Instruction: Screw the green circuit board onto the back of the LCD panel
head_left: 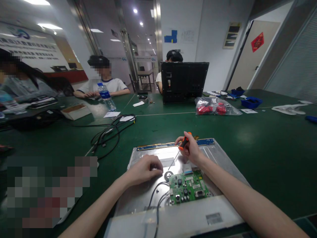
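**Orange-and-black screwdriver in the right hand, above a flat silver metal panel**

Towards the left of a long green table sits a shallow pale cardboard box, with a clear plastic bottle with a blue cap and label beyond it. A person in a white shirt with dark trim sits behind the bottle. Next comes a loose tangle of thin black cables, just off the panel's far left corner.

The left forearm crosses the panel's left edge. The left hand is curled, thumb near the fingertips, beside a small round metal disc; whether it pinches anything cannot be told. The screwdriver's shaft slants down and left to the disc; contact at the tip is unclear. Just right of the disc, a green circuit board lies on the panel, towards its near edge.

The right hand grasps the screwdriver by its handle, near the panel's far edge, along which runs a narrow blue circuit strip. The right forearm crosses the panel's right edge.

Beyond that edge stands a black monitor, back turned; rightward lie a clear plastic bag of red items and a small blue tray.
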`<state>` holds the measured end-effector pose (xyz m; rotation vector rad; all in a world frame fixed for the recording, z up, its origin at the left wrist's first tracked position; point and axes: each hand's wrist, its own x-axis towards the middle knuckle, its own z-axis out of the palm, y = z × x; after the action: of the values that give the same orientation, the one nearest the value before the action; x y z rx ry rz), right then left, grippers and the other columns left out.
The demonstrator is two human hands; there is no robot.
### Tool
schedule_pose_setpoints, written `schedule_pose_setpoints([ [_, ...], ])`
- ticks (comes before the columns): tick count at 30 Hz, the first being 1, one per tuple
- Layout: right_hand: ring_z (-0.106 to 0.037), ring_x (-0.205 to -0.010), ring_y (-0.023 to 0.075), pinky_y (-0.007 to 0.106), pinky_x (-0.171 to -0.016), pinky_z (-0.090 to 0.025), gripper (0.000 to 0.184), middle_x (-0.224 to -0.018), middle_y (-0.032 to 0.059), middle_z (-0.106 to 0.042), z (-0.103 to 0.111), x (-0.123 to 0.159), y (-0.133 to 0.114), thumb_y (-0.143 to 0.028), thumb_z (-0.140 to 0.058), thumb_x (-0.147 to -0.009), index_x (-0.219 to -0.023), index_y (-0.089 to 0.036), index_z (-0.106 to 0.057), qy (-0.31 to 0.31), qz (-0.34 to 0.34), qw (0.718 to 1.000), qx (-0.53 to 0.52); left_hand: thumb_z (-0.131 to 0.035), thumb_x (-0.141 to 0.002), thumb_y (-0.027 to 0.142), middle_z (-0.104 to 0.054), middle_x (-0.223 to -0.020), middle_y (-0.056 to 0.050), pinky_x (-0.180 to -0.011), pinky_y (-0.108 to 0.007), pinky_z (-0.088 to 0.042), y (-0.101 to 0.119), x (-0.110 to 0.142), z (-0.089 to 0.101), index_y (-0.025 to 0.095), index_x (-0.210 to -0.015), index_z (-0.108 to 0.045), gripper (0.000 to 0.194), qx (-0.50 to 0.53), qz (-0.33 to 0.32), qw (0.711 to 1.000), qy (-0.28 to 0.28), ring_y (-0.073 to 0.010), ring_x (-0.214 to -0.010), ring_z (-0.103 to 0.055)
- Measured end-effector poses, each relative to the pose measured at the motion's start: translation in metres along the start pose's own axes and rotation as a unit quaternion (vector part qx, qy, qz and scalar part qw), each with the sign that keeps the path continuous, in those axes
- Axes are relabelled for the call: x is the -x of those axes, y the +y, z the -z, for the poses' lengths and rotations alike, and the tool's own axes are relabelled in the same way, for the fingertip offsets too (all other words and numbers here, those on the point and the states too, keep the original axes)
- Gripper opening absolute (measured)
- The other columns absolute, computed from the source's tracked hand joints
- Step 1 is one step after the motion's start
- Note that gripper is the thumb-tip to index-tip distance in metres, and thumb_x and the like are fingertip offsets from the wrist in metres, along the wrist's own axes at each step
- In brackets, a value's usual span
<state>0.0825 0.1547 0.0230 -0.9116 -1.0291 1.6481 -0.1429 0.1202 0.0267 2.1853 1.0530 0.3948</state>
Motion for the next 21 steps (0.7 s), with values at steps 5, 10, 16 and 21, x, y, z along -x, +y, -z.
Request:
schedule_pose_setpoints([
  [5, -0.015, -0.028, 0.0049, 0.022, -0.036, -0.008, 0.063, -0.029, -0.01, -0.029, -0.001, -0.001, 0.001, -0.079, -0.051, -0.073, -0.06, -0.018, -0.062, -0.008, -0.017, 1.0, -0.021, -0.068, -0.081, 0.022, -0.067, -0.075, 0.0, -0.064, -0.025, -0.042, 0.009, 0.0, -0.011, 0.017, -0.08, -0.072, 0.007, 0.076, 0.035, 0.996, 0.032, -0.0152, -0.068, -0.057],
  [10, -0.017, -0.03, 0.0049, 0.021, -0.036, -0.008, 0.062, -0.031, -0.0091, -0.033, 0.001, -0.002, 0.002, -0.078, -0.052, -0.075, -0.062, -0.017, -0.062, -0.006, -0.025, 0.999, -0.028, -0.064, -0.084, 0.021, -0.069, -0.079, -0.001, -0.067, -0.026, -0.046, 0.017, 0.002, -0.02, 0.017, -0.082, -0.072, 0.009, 0.095, 0.041, 0.994, 0.024, -0.0164, -0.072, -0.061],
  [16, -0.023, -0.029, 0.0056, 0.021, -0.035, -0.014, 0.059, -0.035, -0.0073, -0.04, 0.001, -0.005, 0.011, -0.074, -0.05, -0.08, -0.065, -0.018, -0.062, -0.001, -0.045, 0.999, -0.02, -0.06, -0.085, 0.019, -0.069, -0.076, -0.001, -0.072, -0.028, -0.046, 0.022, 0.003, -0.023, 0.018, -0.08, -0.07, 0.011, 0.055, 0.023, 0.997, 0.042, -0.0181, -0.076, -0.062],
  [21, -0.026, -0.029, 0.0058, 0.021, -0.035, -0.016, 0.057, -0.036, -0.0067, -0.044, 0.004, -0.008, 0.014, -0.072, -0.052, -0.082, -0.068, -0.018, -0.063, 0.003, -0.056, 0.998, -0.01, -0.066, -0.083, 0.019, -0.067, -0.075, -0.001, -0.07, -0.028, -0.042, 0.029, 0.004, -0.028, 0.019, -0.078, -0.069, 0.006, -0.01, 0.013, 0.998, 0.055, -0.0182, -0.073, -0.059],
])
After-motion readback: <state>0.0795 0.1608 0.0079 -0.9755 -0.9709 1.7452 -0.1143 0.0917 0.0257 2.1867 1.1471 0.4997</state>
